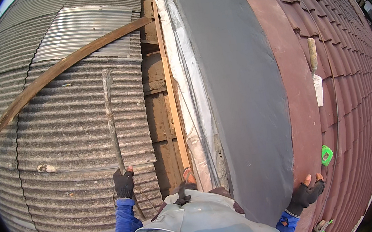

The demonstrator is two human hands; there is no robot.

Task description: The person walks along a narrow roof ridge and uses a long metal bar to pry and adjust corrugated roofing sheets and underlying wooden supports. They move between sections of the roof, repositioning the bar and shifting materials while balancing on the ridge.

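My left hand [123, 184], in a black fingerless glove and blue sleeve, is closed around a weathered wooden stick [110, 112]. The stick lies over the grey corrugated roofing [67, 145], its broader end pointing away from me and its lower end showing past my wrist. On the right, my right hand [303, 195], gloved the same way, rests on the reddish-brown painted ledge [310, 146] with its visible fingertips apart and nothing seen in it. A green tape measure [326, 155] lies just beyond that hand. Farther up is a trowel [318, 87] with a wooden handle.
A long wooden plank [67, 68] crosses the corrugated sheets. Between roofs runs an opened strip with wooden framing [160, 114], beside a white sheet [187, 92] and thin rods. A dark grey coated surface [243, 89] borders the ledge; brown roof tiles [354, 75] and a cable lie to the right.
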